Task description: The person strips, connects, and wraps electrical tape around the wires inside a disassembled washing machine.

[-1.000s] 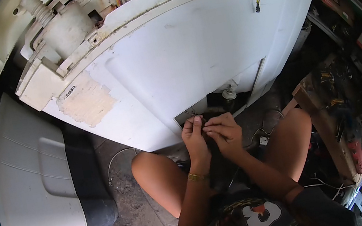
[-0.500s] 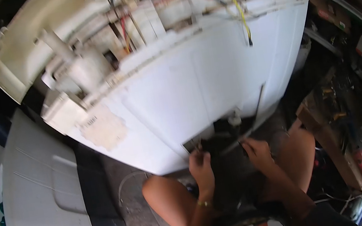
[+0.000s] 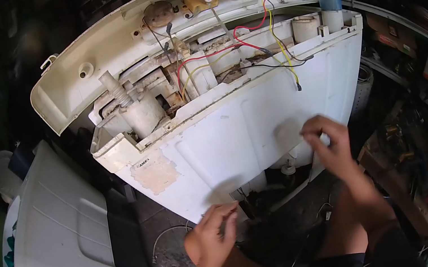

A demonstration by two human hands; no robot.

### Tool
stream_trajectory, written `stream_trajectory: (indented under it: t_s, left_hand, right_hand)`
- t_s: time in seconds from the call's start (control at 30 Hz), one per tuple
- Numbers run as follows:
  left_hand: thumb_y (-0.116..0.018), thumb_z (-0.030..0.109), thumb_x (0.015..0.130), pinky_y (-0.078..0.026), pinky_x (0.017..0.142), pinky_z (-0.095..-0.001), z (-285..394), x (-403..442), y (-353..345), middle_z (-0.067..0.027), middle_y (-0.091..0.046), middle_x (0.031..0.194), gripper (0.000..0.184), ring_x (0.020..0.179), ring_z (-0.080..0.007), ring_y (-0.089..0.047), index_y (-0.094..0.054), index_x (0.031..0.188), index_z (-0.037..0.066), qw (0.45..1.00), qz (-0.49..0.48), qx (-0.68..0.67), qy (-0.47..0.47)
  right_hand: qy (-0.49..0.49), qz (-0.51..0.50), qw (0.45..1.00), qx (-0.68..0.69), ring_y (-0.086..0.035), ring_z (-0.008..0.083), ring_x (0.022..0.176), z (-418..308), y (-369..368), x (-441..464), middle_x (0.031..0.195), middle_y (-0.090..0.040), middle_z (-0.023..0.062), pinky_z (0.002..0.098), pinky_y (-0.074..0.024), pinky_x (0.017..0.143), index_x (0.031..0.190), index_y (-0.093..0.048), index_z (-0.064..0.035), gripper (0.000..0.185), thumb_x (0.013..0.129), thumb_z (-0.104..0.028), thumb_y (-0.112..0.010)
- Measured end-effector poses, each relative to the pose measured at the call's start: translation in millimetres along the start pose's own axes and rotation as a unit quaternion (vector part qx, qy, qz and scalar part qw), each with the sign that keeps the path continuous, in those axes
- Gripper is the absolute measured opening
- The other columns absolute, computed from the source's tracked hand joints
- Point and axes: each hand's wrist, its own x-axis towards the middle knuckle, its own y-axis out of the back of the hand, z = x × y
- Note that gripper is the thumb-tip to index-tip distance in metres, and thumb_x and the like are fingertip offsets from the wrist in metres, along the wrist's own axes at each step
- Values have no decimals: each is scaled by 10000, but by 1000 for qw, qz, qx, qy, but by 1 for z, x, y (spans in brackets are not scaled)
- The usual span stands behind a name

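Note:
A white washing machine body stands before me, its top panel raised, exposing the inside. Low in its side is a dark opening, where a white fitting shows. My left hand is just left of this opening, fingers bent and thumb apart, with nothing visible in it. Up and right of the opening, my right hand is in front of the white side. Its thumb and fingertips come together, and whatever they may pinch is too small to make out. Red wires and yellow wires hang over the machine's upper edge.
At the left stands a white and dark-grey plastic casing. A thin cable lies on the floor near it. Clutter and a wooden board fill the right side, beside metal shelf rails.
Both hands have pulled away from the lower opening. The left has moved down and left, the right up and right. The view has shifted, showing more of the raised panel.

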Motion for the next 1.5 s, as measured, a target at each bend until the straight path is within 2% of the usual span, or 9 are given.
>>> stream_trajectory:
  t_s: [0.2,0.4,0.5,0.7,0.83,1.0,1.2,1.33,1.5]
  left_hand:
    - [-637,-49,782,-468,597,-265,71,99,80,-122,-652,770,93,655,-185,-603,-676,865,-31,927,165,106,-319]
    - [-669,2,807,-436,557,-254,109,192,82,-38,-643,820,105,696,-149,-590,-692,905,34,940,143,75,-302]
    - [-684,51,816,-476,661,-266,108,208,64,-49,-630,850,128,778,-192,-594,-688,944,63,855,79,300,-416]
    - [-694,149,814,-479,680,-304,108,222,26,-66,-612,847,135,801,-271,-589,-680,928,79,857,111,362,-350]
    - [-598,72,927,-467,722,-236,97,205,43,-78,-686,951,108,780,-110,-582,-643,988,-6,962,82,-37,-258]
    - [-648,43,874,-446,693,-264,88,158,45,-75,-670,848,111,743,-146,-549,-679,972,2,940,103,84,-315]
    - [-732,-6,733,-427,701,-319,91,139,29,-58,-650,768,178,748,-235,-529,-716,906,34,896,122,164,-394]
    - [-776,7,685,-455,747,-328,81,129,25,-60,-669,766,187,822,-241,-569,-705,854,42,914,141,139,-355]
    - [-778,28,691,-468,770,-331,73,124,25,-53,-674,776,159,849,-253,-576,-699,824,63,914,128,142,-359]
  right_hand:
    - [110,15,991,-78,-561,161,615,-24,14,121,764,-626,69,277,-428,559,888,-670,-14,82,828,-68,-687]
    - [105,-42,967,-230,-612,255,639,-23,-3,161,780,-666,54,368,-462,575,930,-696,-83,192,786,-204,-733]
    - [76,-6,980,-186,-617,242,676,-22,-3,179,752,-658,67,366,-458,592,883,-707,-81,171,797,-228,-719]
    - [123,-28,980,-154,-582,198,649,-34,8,202,753,-660,49,328,-456,604,916,-711,-69,206,821,-251,-703]
    - [128,21,990,-61,-563,60,736,-16,60,171,856,-662,-5,221,-435,645,1104,-652,-39,293,869,-209,-694]
    - [-102,119,987,-25,-510,48,641,31,125,97,760,-645,-11,204,-413,565,971,-692,-43,194,927,-208,-601]
    - [-153,49,987,5,-507,36,647,35,102,53,786,-634,-17,194,-406,581,964,-688,-32,177,942,-178,-590]
    - [-105,26,993,49,-502,36,681,8,64,53,729,-625,-19,193,-392,611,954,-700,-7,114,911,-81,-624]
    - [128,0,990,-58,-545,200,839,-40,24,56,1011,-656,53,296,-439,736,996,-698,-63,216,786,-107,-727]
